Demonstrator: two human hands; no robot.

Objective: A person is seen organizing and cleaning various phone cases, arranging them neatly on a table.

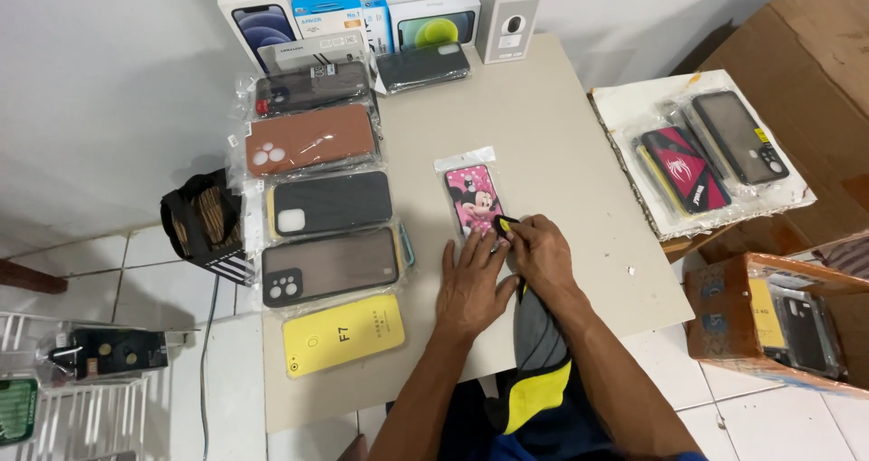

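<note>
Hands together on pink cartoon phone case (474, 199): your left hand (471, 284) flat, right hand (536, 253) pinching sleeve's btm edge. Slick plastic, table (561, 135) smooth; case could slide.

nine bagged phone cases (474, 198), five boxes (510, 13), two hands (472, 286)

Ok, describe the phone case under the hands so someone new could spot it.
On the beige table, right of the column of bagged cases, one pink cartoon case lies alone in clear plastic. Both hands, left hand and right hand, press its near end.
</note>
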